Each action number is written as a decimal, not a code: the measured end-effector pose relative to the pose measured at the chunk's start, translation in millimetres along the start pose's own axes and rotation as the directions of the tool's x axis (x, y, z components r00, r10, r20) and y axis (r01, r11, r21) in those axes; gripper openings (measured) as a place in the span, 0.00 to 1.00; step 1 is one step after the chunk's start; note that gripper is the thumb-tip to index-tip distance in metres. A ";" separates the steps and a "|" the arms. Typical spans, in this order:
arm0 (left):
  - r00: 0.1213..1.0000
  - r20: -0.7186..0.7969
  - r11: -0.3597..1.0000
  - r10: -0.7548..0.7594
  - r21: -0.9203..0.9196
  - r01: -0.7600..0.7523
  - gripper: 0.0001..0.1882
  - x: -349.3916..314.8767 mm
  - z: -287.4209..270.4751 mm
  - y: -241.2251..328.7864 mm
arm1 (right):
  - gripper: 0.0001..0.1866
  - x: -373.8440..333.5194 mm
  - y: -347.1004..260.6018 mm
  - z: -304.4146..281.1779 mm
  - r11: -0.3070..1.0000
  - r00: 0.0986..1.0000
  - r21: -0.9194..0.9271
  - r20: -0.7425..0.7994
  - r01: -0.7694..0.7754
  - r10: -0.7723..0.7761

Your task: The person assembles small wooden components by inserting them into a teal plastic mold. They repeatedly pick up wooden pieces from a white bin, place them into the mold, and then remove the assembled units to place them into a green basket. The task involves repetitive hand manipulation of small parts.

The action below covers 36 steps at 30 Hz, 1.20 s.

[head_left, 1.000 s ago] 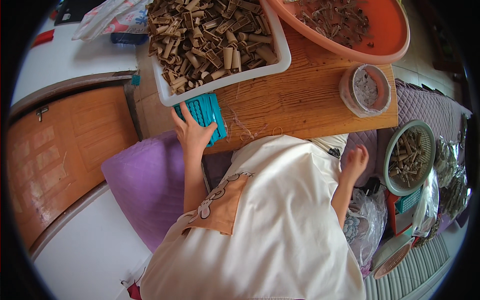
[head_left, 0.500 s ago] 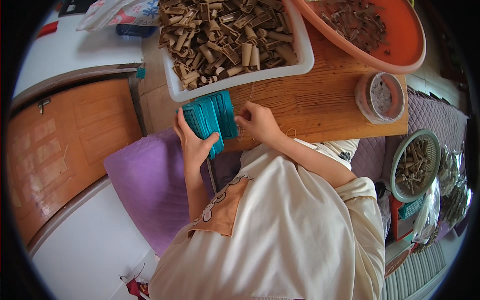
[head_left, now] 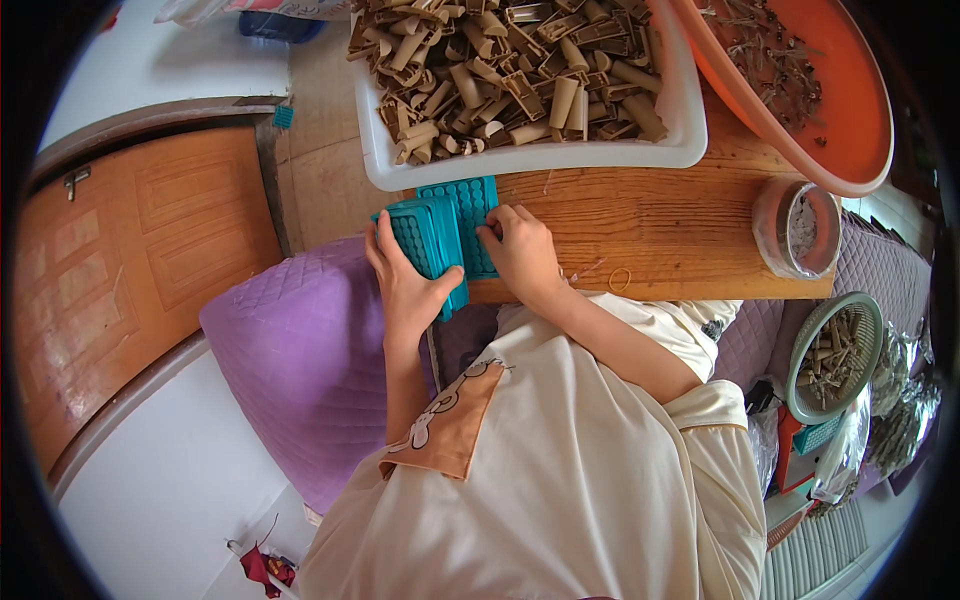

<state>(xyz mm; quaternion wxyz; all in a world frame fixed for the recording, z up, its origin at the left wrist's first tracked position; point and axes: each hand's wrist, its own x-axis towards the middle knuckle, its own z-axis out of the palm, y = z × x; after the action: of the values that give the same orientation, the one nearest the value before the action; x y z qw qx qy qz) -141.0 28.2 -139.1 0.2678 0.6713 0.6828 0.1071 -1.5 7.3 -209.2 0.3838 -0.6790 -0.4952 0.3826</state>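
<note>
My left hand (head_left: 412, 290) is wrapped round a stack of teal plastic trays (head_left: 420, 235) with rows of round bumps, held tilted at the table's near left edge. Beside it, partly behind the stack, lies another teal tray (head_left: 472, 215) with the same round pattern. My right hand (head_left: 527, 255) is closed, its fingertips at that tray's right edge. Whatever may be pinched in those fingers is hidden. The wooden table (head_left: 660, 220) is under the right-hand side of the tray.
Behind the trays stands a white bin (head_left: 540, 160) heaped with brown plastic pieces. An orange basin (head_left: 850, 120) with small parts is at the far right, near a round tub (head_left: 770, 230) of pale bits. A rubber band (head_left: 621, 279) lies by the table edge. A grey-green basket (head_left: 872, 345) stands right.
The view has shifted, moving the scene. More of the tray beside the stack now shows, and my right fingertips have come over its edge. My left hand keeps its hold on the stack.
</note>
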 end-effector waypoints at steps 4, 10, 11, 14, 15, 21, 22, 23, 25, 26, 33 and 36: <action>1.000 -0.012 1.000 -0.006 -0.015 0.006 0.53 -0.5 -1.7 -3.6 | 0.06 4.3 -7.4 -7.2 0.983 0.997 -0.178 0.078 0.042 -0.028; 0.999 -0.035 1.000 0.013 -0.015 -0.013 0.53 -2.8 -6.2 -2.3 | 0.07 13.4 -16.0 -8.3 0.923 0.979 -0.375 0.205 0.085 -0.007; 0.999 -0.039 1.000 0.008 -0.018 -0.009 0.53 -4.0 -7.6 -1.5 | 0.07 14.6 -19.9 -9.8 0.915 0.976 -0.393 0.217 0.087 0.001; 0.997 -0.070 0.999 0.016 0.050 -0.012 0.53 -8.8 -13.0 1.3 | 0.07 15.2 -26.1 -9.0 0.877 0.978 -0.466 0.208 0.117 -0.019; 0.997 -0.072 0.999 0.014 0.051 -0.011 0.53 -8.8 -14.0 0.9 | 0.07 15.7 -27.6 -9.0 0.880 0.980 -0.462 0.200 0.107 -0.014; 0.996 -0.089 1.000 0.008 0.028 -0.005 0.52 -8.2 -18.2 -2.7 | 0.07 13.3 -34.0 -12.9 0.897 0.977 -0.425 0.209 0.125 -0.037; 0.996 -0.086 1.000 0.002 0.018 -0.001 0.52 -8.0 -19.2 -1.9 | 0.06 12.0 -36.4 -16.6 0.897 0.978 -0.423 0.206 0.132 -0.047; 0.997 -0.082 1.000 -0.003 0.008 0.003 0.52 -7.6 -20.0 -1.2 | 0.06 10.2 -38.3 -20.7 0.897 0.978 -0.420 0.202 0.139 -0.057; 0.996 -0.087 1.000 0.003 -0.003 -0.003 0.52 -7.4 -21.9 -3.0 | 0.05 5.4 -36.5 -31.4 0.901 0.983 -0.419 0.181 0.111 -0.037; 0.996 -0.088 1.000 0.007 -0.008 -0.008 0.52 -6.8 -22.3 -3.3 | 0.05 2.2 -34.1 -39.6 0.904 0.985 -0.417 0.170 0.095 -0.025; 0.997 -0.073 0.999 0.035 0.004 -0.035 0.52 -7.7 -1.7 13.0 | 0.05 -19.1 -0.8 -120.9 0.957 0.987 -0.241 -0.012 -0.159 0.161; 0.997 -0.075 0.996 0.032 0.082 -0.026 0.52 -6.4 9.8 19.1 | 0.05 -27.2 22.3 -140.8 0.944 0.968 -0.222 -0.108 -0.246 0.227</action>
<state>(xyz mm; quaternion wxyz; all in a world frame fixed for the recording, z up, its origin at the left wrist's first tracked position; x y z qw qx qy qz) -119.8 21.3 -136.2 0.2125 0.6868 0.6865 0.1084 127.7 -43.8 -167.4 0.2723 -0.7889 -0.4356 0.3372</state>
